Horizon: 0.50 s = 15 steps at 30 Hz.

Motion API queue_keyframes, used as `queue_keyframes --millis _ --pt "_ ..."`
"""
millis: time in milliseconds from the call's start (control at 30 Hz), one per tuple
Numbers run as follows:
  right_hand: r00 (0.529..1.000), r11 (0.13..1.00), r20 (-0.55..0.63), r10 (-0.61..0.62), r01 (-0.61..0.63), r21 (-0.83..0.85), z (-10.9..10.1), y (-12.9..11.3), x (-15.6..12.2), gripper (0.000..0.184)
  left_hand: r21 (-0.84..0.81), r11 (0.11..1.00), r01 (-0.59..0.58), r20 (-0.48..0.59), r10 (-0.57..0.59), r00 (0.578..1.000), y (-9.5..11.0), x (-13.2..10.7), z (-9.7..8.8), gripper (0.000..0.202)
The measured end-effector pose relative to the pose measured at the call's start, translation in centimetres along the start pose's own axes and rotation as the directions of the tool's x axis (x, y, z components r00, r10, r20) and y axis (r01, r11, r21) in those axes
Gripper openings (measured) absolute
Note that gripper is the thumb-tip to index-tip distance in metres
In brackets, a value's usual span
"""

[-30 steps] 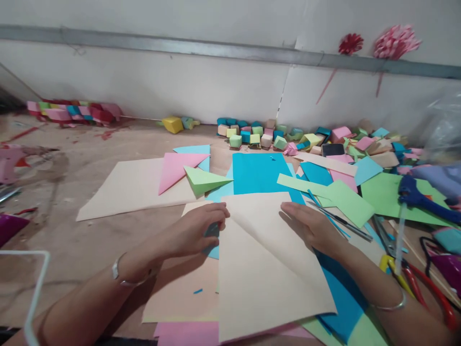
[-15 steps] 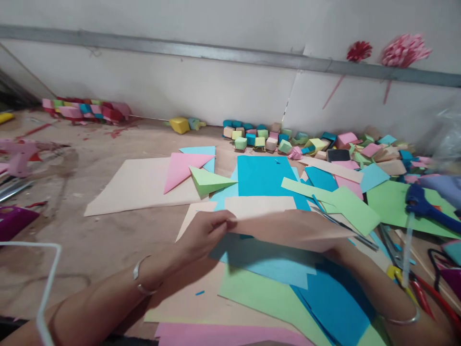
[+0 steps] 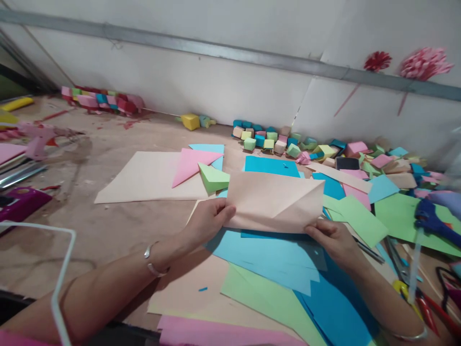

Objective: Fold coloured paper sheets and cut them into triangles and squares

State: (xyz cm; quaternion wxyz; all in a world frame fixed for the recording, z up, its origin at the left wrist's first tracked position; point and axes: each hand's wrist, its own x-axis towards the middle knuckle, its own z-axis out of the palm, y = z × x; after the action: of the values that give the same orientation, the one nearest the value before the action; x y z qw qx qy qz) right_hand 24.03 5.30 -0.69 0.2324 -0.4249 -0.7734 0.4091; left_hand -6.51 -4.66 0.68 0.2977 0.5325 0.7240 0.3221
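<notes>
A folded peach paper sheet [image 3: 273,202] is held up off the floor between both hands. My left hand [image 3: 209,218] pinches its lower left corner. My right hand [image 3: 333,240] grips its lower right edge. A diagonal fold runs across the sheet's right part. Under it lie light blue [image 3: 273,257], green [image 3: 266,300] and darker blue [image 3: 334,307] sheets, over a peach sheet [image 3: 187,293] and a pink one [image 3: 216,334] at the bottom edge.
A large peach sheet [image 3: 151,178] with pink [image 3: 190,163] and green [image 3: 212,178] folded triangles lies behind. Several small paper cubes [image 3: 266,137] line the wall. Scissors [image 3: 414,293], a blue glue gun [image 3: 435,223] and green paper [image 3: 399,214] lie right. A white wire frame [image 3: 61,269] stands at lower left.
The peach sheet lay flat under both hands a second ago; both hands have lifted it off the pile and turned it up, uncovering the blue and green sheets beneath. The view shifted left.
</notes>
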Motion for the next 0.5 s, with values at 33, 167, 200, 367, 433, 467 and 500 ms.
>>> queue_keyframes --millis 33,167,200,367,433,467,500 --pt "1.0 1.0 -0.011 0.005 -0.005 -0.011 0.0 0.1 0.1 0.034 0.014 1.0 0.003 0.001 -0.003 1.0 0.1 0.0 -0.1 0.032" --pt "0.997 0.992 0.016 0.07 -0.071 0.107 -0.5 0.6 0.1 0.029 0.088 0.996 0.001 0.053 -0.005 0.999 0.6 -0.2 -0.5 0.032" --pt "0.997 0.981 0.019 0.071 -0.073 0.178 -0.6 0.7 0.0 0.025 0.092 0.996 0.003 0.069 -0.009 0.998 0.7 -0.2 -0.6 0.032" --pt "0.998 0.947 -0.028 0.06 -0.049 0.317 -0.3 0.6 -0.5 0.022 0.018 1.0 -0.007 0.117 0.005 0.993 0.7 -0.3 -0.6 0.031" --pt "0.993 0.948 -0.084 0.08 -0.05 0.315 0.1 0.1 -0.8 0.022 -0.045 0.997 -0.06 0.061 0.063 0.996 0.5 -0.1 -0.6 0.03" --pt "0.988 0.947 -0.13 0.08 -0.035 0.318 0.3 -0.2 -1.0 0.021 -0.096 0.992 -0.084 0.022 0.086 0.996 0.4 -0.1 -0.7 0.028" --pt "0.979 0.95 -0.194 0.067 -0.003 0.311 0.4 -0.4 -1.3 0.02 -0.157 0.983 -0.095 -0.017 0.093 0.995 0.4 0.0 -0.8 0.026"
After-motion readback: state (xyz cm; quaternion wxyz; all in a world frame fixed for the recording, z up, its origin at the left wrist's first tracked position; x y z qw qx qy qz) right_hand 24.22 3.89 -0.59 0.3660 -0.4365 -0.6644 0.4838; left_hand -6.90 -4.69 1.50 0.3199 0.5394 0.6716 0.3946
